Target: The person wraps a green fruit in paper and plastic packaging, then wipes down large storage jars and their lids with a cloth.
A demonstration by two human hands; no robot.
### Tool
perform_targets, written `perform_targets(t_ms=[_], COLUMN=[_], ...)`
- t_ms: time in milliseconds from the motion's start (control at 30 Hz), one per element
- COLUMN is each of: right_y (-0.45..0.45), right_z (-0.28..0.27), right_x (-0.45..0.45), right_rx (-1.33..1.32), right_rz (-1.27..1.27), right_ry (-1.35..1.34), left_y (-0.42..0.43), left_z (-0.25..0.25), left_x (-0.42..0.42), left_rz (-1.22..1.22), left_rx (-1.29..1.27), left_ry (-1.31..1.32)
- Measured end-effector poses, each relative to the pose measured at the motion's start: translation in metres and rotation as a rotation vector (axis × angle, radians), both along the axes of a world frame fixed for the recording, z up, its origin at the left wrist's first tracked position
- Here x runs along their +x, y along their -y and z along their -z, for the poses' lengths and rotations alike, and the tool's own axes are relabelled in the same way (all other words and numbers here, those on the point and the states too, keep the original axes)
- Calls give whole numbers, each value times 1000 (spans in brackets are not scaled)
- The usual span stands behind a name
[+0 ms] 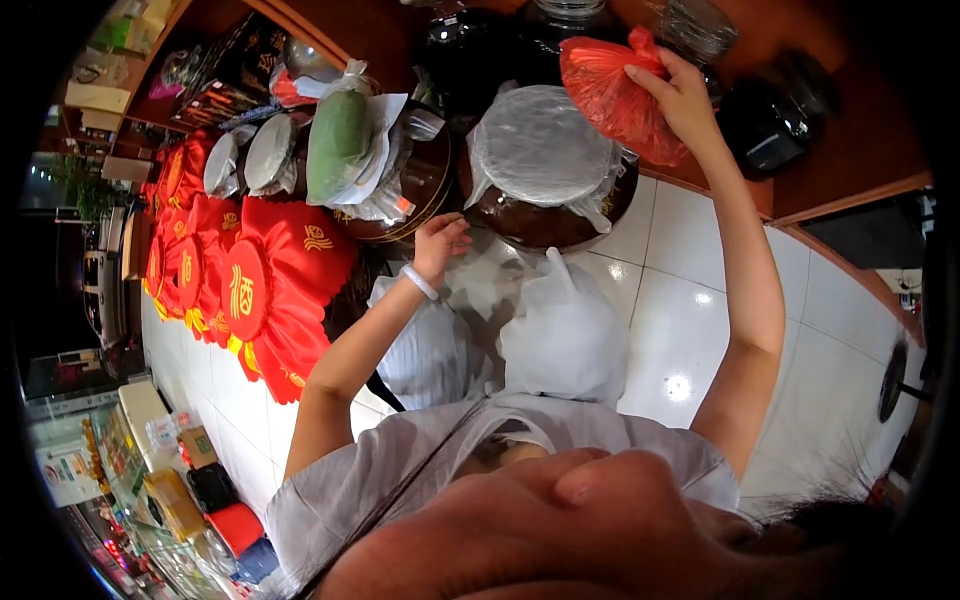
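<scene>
Red plastic bag (608,88), between right fingers (650,82), bulging past them

glossy white tiled floor (680,300), light reflections (678,387), brown wooden shelving (385,40), perhaps a dark doorway (58,275)

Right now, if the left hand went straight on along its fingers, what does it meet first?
Likely the brown jar with the plastic-wrapped top, up and to the right of the left hand in the picture. Depth is unclear; it might pass above.
</scene>
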State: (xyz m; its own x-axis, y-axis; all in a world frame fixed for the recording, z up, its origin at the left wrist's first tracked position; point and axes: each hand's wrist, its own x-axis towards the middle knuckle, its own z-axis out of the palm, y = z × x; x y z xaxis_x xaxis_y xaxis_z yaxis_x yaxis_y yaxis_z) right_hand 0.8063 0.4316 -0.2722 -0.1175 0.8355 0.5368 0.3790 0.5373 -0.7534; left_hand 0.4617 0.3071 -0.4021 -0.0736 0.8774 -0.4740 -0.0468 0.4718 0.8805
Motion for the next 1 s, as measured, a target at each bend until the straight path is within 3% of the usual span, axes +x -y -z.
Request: perform_targets(t_ms=[167,267,333,467,533,600,733,800,867,933,1000], right_y=[-17,-31,-36,-31,-33,-58,-77,-69,-66,-28,4], right_z=[0,21,56,54,39,62,44,72,124,138,149], right_x=[-41,-67,-85,-93,-88,-78,-13,22,53,58,52], right_rx=[57,-160,121,-142,-271,59,-318,-344,-525,-679,-610], right_rz=[-155,-210,-230,-241,-376,-212,-158,-39,3,-43,-109], right_ry=[68,398,296,488,578,492,-115,-207,-54,-95,-122], left_y=[15,18,21,20,20,19,13,10,7,2,-2], left_z=[11,26,31,37,36,30,30,24,21,9,-3], left_x=[-1,0,4,8,13,18,17,16,14,19,26], left_rz=[-40,-61,-115,-93,-140,-142,-196,-195,-179,-157,-142], left_rx=[-53,-60,-80,-85,-89,-104,-101,-74,-21,-17,-17], left_ry=[39,55,56,68,66,71,107,78,77,98,118])
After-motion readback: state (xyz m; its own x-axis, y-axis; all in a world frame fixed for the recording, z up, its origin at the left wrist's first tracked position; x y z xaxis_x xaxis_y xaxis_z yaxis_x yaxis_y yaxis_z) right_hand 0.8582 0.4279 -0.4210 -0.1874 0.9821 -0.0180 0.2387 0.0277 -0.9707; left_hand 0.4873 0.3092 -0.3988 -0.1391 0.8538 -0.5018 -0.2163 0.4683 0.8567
